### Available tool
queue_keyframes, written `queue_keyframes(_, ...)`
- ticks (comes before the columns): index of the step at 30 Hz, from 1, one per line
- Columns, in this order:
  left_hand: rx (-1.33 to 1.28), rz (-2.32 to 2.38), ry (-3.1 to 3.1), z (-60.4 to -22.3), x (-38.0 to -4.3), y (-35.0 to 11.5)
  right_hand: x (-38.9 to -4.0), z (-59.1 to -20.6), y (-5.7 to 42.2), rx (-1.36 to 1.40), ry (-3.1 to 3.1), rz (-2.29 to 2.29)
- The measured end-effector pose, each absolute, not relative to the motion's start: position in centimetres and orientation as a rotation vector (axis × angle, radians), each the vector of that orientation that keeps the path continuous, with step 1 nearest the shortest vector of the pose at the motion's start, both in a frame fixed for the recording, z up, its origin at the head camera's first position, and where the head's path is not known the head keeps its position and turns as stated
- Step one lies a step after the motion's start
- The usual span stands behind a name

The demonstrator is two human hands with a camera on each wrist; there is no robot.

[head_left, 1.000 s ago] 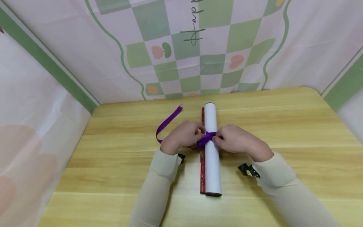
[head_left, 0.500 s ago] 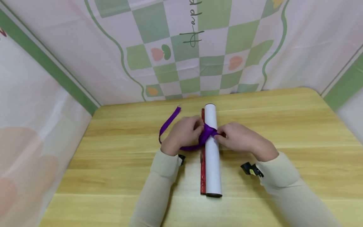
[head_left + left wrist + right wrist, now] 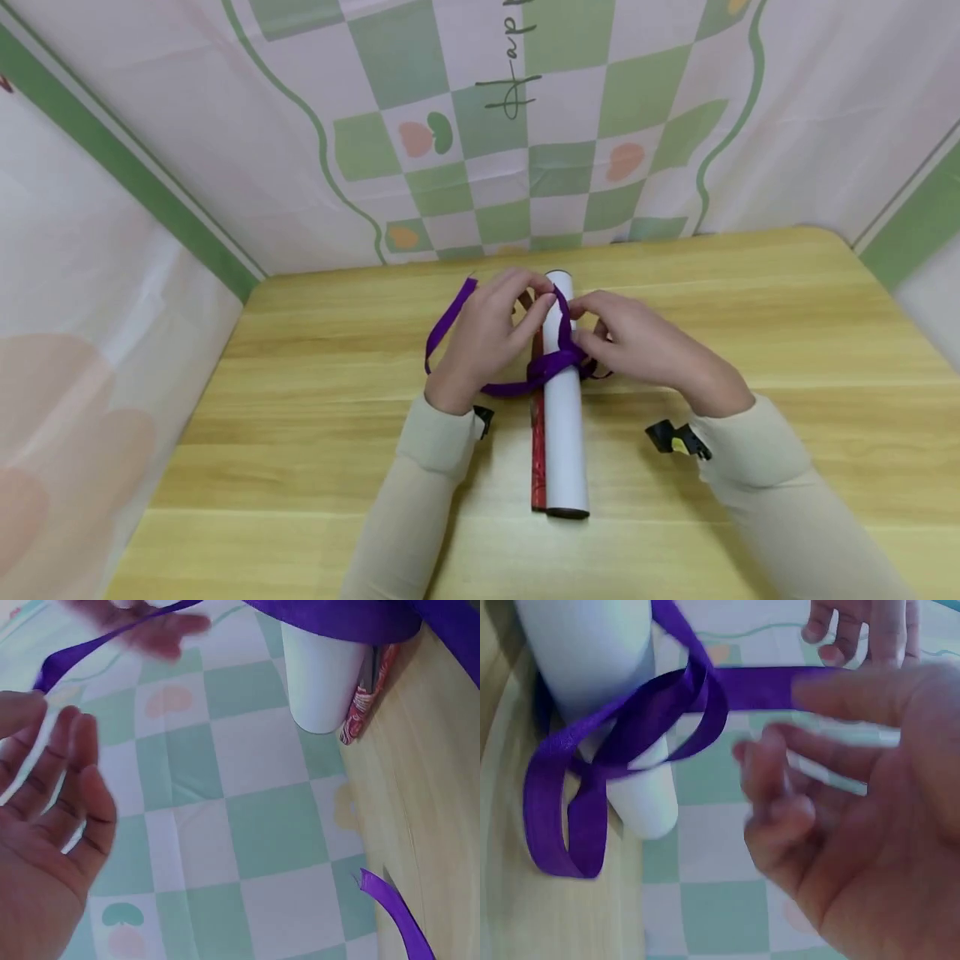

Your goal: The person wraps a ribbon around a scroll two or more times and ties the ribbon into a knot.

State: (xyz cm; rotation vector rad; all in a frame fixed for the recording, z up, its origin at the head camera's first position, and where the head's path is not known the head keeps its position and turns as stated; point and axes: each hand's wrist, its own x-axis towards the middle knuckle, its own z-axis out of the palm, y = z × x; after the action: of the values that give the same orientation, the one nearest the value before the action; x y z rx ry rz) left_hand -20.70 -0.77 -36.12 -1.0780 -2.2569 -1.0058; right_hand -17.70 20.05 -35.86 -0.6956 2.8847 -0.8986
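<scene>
Wrapping over the white tube (image 3: pixel 566 450) and the red rod (image 3: pixel 538 467) beside it, the purple ribbon (image 3: pixel 553 364) is lying across their middle on the tabletop (image 3: pixel 300 467). The tube's near end is showing dark, its inside too small to make out. The left hand (image 3: pixel 483 333) is pinching one strand of ribbon above the tube. The right hand (image 3: pixel 633 337) is keeping its grip spread, fingers loosely bent beside that strand; blur is hiding whether they are touching it. The right wrist view is revealing a hanging loop (image 3: pixel 549 802) next to the tube, mostly concealed from the head. The left wrist view is bringing out the rod's swirled pattern and the ribbon's frayed end (image 3: pixel 367 879). Beyond the tabletop, a checked cloth (image 3: pixel 491 175) is hanging.
</scene>
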Motion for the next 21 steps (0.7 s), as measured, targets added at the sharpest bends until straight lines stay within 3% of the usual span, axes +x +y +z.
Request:
queue_keyframes(7,-1.082,-0.949,-2.471,-36.2,-20.3,-0.4,-17.8,-35.9,20.1,-0.763,2.892,-1.001)
queue_keyframes(15,-1.081,-0.528,-3.023,-37.2,-19.7,0.9,-17.6,-35.2,21.1,-0.817,3.066,-1.319)
queue_keyframes(21,-0.956,-0.673,-3.046,-36.5,-20.0,-0.6,-17.8,-34.3,22.1,-0.56,3.173,-1.452)
